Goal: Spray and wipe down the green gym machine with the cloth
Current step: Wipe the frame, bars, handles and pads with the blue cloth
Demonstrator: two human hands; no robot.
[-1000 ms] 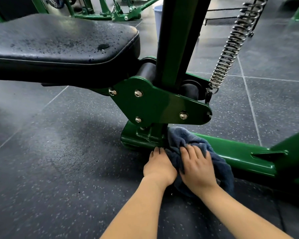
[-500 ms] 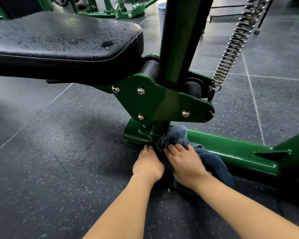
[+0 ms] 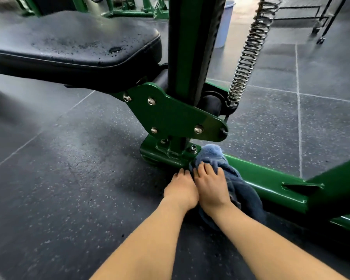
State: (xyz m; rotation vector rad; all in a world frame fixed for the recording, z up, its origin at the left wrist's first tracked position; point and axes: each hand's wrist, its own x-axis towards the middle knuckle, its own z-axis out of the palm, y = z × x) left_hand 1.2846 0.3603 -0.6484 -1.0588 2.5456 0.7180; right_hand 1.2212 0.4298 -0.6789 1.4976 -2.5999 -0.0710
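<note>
- The cloth (image 3: pixel 226 174) lies bunched over the low green bar (image 3: pixel 257 176) of the machine, right beside the bolted foot (image 3: pixel 170 154) under the upright, so this looks like the wiping step at the base joint.
- The right hand (image 3: pixel 210 188) presses on the cloth, its fingers (image 3: pixel 207 168) spread and slightly bent over the fabric; a press, not a pinch, which suits rubbing along the bar.
- The left hand (image 3: pixel 181 189) rests on the floor (image 3: pixel 69 188) just beside the right, fingertips at the foot; its fingers lie fairly straight and hold nothing, probably bracing the crouch.
- The seat pad (image 3: pixel 73 43) carries droplets, likely sprayed and not yet wiped.
- A pale blue bucket (image 3: pixel 223 23) stands behind the upright; its contents are hidden.
- No spray bottle is in view.
</note>
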